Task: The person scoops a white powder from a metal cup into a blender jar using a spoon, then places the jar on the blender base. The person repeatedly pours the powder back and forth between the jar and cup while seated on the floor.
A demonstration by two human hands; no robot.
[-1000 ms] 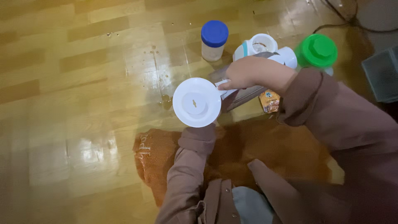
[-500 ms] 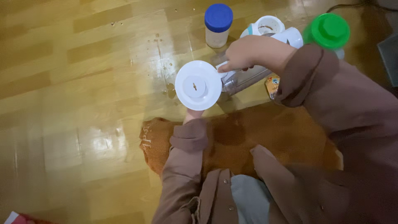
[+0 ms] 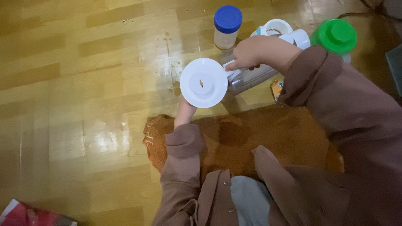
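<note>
Since 1 s ago the white funnel has lifted a bit and the left sleeve slid back, baring the wrist. Right hand pinches the funnel's tab, over the wet floor. Left hand is under it; grip can't be told. Step looks like seating the funnel; next needs steady alignment. Count: 1 funnel, 1 blue-lidded jar, 1 green lid, 1 orange cloth.

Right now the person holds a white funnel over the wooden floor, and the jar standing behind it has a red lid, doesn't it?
Not quite: the jar's lid is blue, not red, as the head view shows. The rest holds: the white funnel is held over the wooden floor, with the right hand at its handle and the left hand beneath it, and the jar stands behind it.
</note>
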